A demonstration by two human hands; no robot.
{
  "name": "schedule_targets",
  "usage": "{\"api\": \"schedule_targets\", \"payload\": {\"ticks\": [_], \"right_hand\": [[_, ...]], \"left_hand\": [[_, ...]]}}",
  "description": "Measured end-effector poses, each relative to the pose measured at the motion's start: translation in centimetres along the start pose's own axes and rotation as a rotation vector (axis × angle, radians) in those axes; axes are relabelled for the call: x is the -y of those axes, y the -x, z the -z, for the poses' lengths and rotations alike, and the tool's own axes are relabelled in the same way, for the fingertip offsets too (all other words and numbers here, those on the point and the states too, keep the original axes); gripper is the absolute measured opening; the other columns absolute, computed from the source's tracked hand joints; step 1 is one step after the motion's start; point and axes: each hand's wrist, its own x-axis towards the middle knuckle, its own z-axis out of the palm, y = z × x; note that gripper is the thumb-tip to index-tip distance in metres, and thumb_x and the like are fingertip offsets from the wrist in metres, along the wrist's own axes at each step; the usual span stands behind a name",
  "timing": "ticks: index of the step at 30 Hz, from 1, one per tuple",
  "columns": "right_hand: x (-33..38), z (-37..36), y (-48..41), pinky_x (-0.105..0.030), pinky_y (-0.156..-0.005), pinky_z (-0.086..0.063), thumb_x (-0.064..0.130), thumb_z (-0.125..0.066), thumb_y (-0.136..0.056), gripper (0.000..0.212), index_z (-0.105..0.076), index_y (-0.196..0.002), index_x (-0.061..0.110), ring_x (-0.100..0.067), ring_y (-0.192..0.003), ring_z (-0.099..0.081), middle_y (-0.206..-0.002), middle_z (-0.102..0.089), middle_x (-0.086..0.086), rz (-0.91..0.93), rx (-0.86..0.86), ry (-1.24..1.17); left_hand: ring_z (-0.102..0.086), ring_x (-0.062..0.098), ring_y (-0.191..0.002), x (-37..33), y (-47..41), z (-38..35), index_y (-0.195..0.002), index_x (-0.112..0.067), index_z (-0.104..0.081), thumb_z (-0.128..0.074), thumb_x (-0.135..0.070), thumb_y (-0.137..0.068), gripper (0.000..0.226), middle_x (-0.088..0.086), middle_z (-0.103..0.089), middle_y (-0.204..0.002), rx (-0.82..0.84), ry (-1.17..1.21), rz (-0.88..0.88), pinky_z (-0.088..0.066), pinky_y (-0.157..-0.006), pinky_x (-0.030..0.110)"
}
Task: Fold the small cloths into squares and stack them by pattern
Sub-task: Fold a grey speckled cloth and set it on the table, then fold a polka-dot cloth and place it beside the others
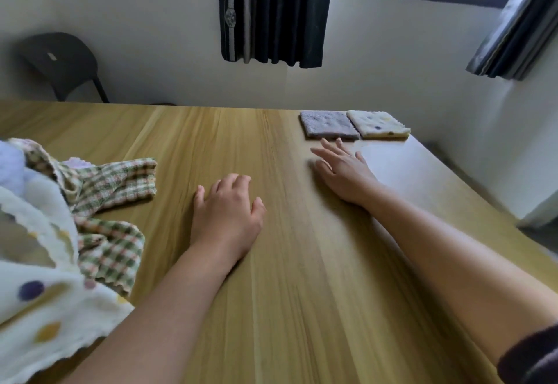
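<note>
Cloth pile (45, 247) at 9 o'clock cut by left edge, blurred. Right hand (344, 169) motion-blurred. Chair (60, 63) at 10 soft.

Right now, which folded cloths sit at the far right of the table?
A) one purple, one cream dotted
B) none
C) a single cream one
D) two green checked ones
A: a folded purple cloth lies beside a folded cream dotted cloth, just beyond the right hand.

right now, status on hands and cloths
Left hand and right hand empty, flat on wooden table. Two folded squares, purple cloth and cream dotted cloth, far right. Unfolded checked cloths left.
</note>
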Motion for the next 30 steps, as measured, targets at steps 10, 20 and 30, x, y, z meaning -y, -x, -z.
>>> {"api": "schedule_targets", "payload": {"ticks": [10,20,30], "right_hand": [[11.1,0.4,14.1,-0.052,-0.117,-0.005,0.04,-0.029,-0.103,0.043,-0.039,-0.144,0.03,-0.018,-0.148,-0.012,-0.158,-0.025,0.008,0.158,0.126,-0.126],[23.8,0.1,19.8,-0.038,-0.102,-0.042,0.035,-0.055,-0.095,0.04,-0.053,-0.132,0.019,-0.019,-0.117,-0.055,-0.126,-0.062,-0.001,0.223,0.05,-0.545],[26.8,-0.7,19.2,-0.026,-0.075,-0.043,0.02,-0.051,-0.095,0.015,-0.059,-0.104,0.01,-0.017,-0.094,-0.054,-0.1,-0.059,0.0,0.096,-0.051,-0.726]], "left_hand": [[-0.062,0.026,-0.081,2.3,10.7,5.1,-0.086,-0.015,-0.068,-0.065,-0.01,-0.076,0.011,0.002,-0.066,-0.082,-0.337,-0.139,-0.168,-0.041,-0.091,0.046],[-0.055,0.029,-0.104,9.5,18.2,11.8,-0.102,-0.014,-0.064,-0.066,-0.003,-0.072,0.032,0.006,-0.061,-0.112,-0.583,-0.199,-0.071,-0.037,-0.095,0.047],[-0.057,0.03,-0.104,11.8,17.5,13.0,-0.117,-0.016,-0.059,-0.074,-0.034,-0.07,0.052,0.006,-0.062,-0.11,-0.397,-0.333,-0.018,-0.037,-0.09,0.049]]}}
